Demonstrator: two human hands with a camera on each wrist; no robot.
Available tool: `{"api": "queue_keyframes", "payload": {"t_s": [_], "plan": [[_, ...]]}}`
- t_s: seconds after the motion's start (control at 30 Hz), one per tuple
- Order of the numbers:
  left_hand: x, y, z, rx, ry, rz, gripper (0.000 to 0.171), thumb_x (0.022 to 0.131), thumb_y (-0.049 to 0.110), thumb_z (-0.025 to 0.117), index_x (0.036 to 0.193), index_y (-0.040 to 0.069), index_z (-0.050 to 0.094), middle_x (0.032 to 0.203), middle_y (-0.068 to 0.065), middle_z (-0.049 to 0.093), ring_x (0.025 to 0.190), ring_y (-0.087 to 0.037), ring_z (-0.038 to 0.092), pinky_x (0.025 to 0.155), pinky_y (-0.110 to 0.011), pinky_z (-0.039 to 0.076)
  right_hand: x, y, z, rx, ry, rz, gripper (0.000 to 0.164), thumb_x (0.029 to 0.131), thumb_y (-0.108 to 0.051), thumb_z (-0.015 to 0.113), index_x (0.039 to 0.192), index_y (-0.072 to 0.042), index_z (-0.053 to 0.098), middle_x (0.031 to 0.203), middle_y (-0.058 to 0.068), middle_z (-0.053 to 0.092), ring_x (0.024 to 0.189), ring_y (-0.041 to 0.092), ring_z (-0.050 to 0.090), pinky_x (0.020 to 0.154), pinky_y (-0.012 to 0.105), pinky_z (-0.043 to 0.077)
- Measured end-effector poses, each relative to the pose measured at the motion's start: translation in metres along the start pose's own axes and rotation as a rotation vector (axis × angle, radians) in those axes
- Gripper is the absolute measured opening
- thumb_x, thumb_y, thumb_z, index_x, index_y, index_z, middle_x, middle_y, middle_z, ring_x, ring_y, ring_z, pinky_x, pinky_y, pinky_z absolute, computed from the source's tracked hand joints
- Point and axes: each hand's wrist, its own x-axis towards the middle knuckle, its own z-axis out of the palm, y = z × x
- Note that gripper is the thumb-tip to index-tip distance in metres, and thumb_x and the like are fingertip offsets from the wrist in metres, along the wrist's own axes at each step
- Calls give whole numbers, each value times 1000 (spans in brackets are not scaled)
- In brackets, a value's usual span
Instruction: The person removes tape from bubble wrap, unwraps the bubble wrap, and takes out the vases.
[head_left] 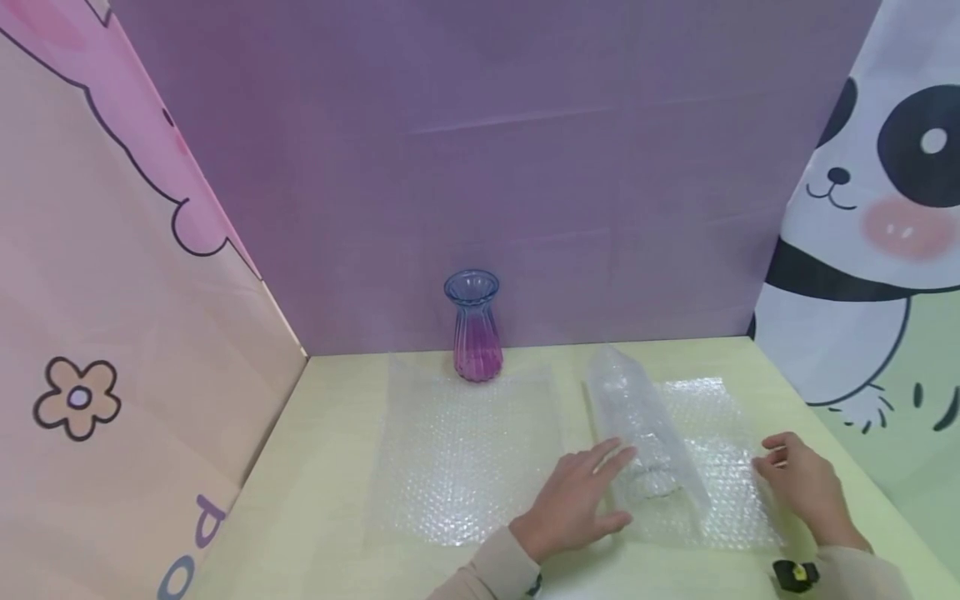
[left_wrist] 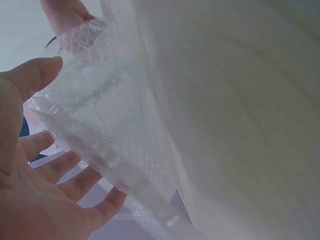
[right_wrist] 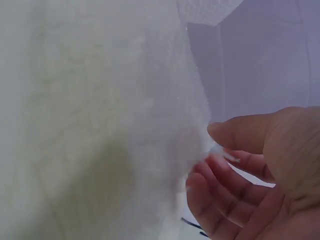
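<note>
On the right of the table lies a bubble wrap sheet point(head_left: 723, 450). A flap of it is folded over a clear object point(head_left: 654, 482) with a rounded rim, which looks like glass; its kind is blurred by the wrap. My left hand point(head_left: 573, 500) rests against the left side of this bundle, fingers spread, thumb apart from them. In the left wrist view its fingers point(left_wrist: 75, 172) lie along the wrap's folded edge. At the sheet's right edge, my right hand point(head_left: 806, 483) pinches the wrap between thumb and curled fingers, as the right wrist view shows.
A blue-to-pink ribbed glass vase point(head_left: 477, 333) stands upright at the back of the table. Before it a second bubble wrap sheet point(head_left: 465, 458) lies flat. A purple backdrop point(head_left: 487, 167) rises behind the table point(head_left: 300, 467), with printed panels at both sides.
</note>
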Motion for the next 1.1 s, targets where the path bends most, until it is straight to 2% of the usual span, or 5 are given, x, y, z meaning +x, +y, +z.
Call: {"api": "queue_keyframes", "payload": {"t_s": [0.17, 0.27, 0.47, 0.7, 1.1], "plan": [[0, 0, 0, -4, -1, -2, 89, 93, 55, 68, 163, 25, 22, 167, -1, 33, 147, -12, 42, 115, -34, 44, -8, -16, -5, -59, 155, -92, 42, 91, -15, 70, 118, 12, 54, 105, 37, 55, 90, 48, 56, 69, 55, 49], [0, 0, 1, -3, 1, -1, 89, 93, 55, 68, 163, 24, 23, 167, -1, 34, 147, -13, 43, 115, -34, 44, -11, -30, -7, -80, 199, -151, 38, 89, -14, 71, 115, 10, 58, 100, 33, 57, 86, 44, 55, 66, 53, 47], [0, 0, 1, 2, 14, 5, 89, 92, 55, 68, 163, 24, 24, 166, -1, 36, 145, -13, 45, 115, -34, 45, -6, -50, 1, -58, -19, -274, 32, 93, -10, 68, 118, 8, 62, 94, 16, 68, 80, 25, 64, 63, 37, 52], [0, 0, 0, -1, 34, 14, 88, 91, 54, 70, 161, 23, 28, 164, -2, 39, 145, -13, 46, 115, -32, 45, 2, -51, 28, -32, -186, -334, 36, 92, -6, 65, 125, 6, 60, 103, 19, 68, 87, 29, 67, 71, 47, 58], [1, 0, 0, -37, 58, -7, 85, 90, 52, 72, 159, 22, 32, 161, -1, 43, 141, -15, 49, 117, -33, 43, 5, -44, 48, -78, -153, -387, 37, 91, -2, 60, 127, 7, 60, 103, 20, 61, 90, 35, 65, 78, 56, 58]]}}
